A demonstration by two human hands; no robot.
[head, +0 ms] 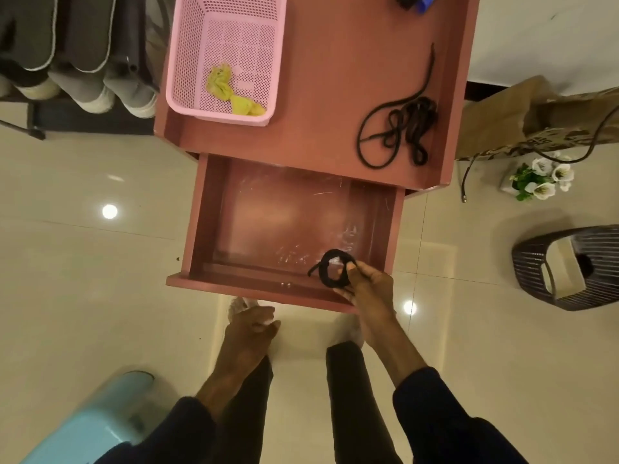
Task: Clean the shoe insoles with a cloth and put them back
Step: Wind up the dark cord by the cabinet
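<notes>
The person is standing over a reddish table (318,78) whose drawer (268,289) is hanging pulled out toward them. The right hand (365,286) is pinching a small coil of black lace (324,274) between thumb and fingers, holding it over the drawer's near right corner. The left hand (251,324) is hanging lower, just beneath the drawer front and in front of the person's leg; its fingers are looking loosely bent, but I cannot tell whether they are gripping anything. The yellow cloth (227,90) is lying crumpled in the near end of a pink basket (181,61) that is sitting on the table's left side. A loose tangle of black laces (402,128) is lying on the table's right side, well apart from the basket. Shoes (100,78) are resting on a rack to the left of the table, and a paper bag (536,118), flowers (542,179) and a dark basket (536,262) are sitting on the floor to the right.
</notes>
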